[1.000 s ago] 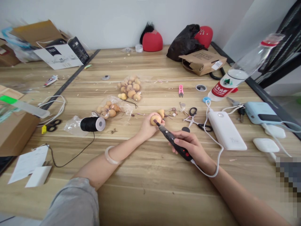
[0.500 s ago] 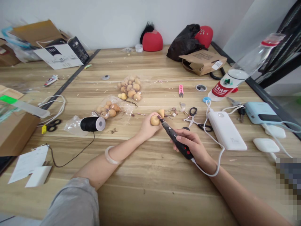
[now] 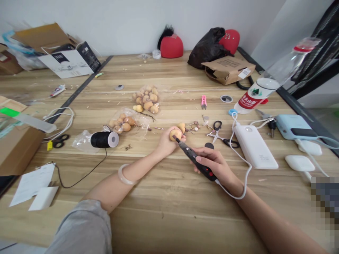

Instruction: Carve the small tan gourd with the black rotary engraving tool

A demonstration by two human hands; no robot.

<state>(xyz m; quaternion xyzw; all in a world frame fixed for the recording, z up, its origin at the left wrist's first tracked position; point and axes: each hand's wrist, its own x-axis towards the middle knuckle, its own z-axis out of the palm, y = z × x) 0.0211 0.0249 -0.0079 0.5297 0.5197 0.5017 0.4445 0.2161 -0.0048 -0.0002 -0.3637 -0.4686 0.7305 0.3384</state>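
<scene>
My left hand point(image 3: 167, 143), with a pale bangle at the wrist, is closed around a small tan gourd point(image 3: 177, 132). Its round end faces me, and the narrower lobe shows behind the fingers. In my right hand point(image 3: 215, 162) is a black rotary tool point(image 3: 194, 158), gripped like a pen, with a red light on its body and a white cable at its rear. The tool's tip meets the round face of the gourd. Just beyond lie several small rotary bits point(image 3: 195, 124) and a pair of scissors point(image 3: 216, 132).
Bags of gourds point(image 3: 147, 98) and a black thread spool point(image 3: 104, 139) lie to the left. On the right are a white power bank point(image 3: 255, 146), a tilted-looking water bottle point(image 3: 250, 97) and a light blue device point(image 3: 295, 127). Pink snips point(image 3: 203, 102) rest farther back.
The rotary tool's tip has shifted slightly left and down across the gourd's round face. The gourd has turned a little in my left hand.
</scene>
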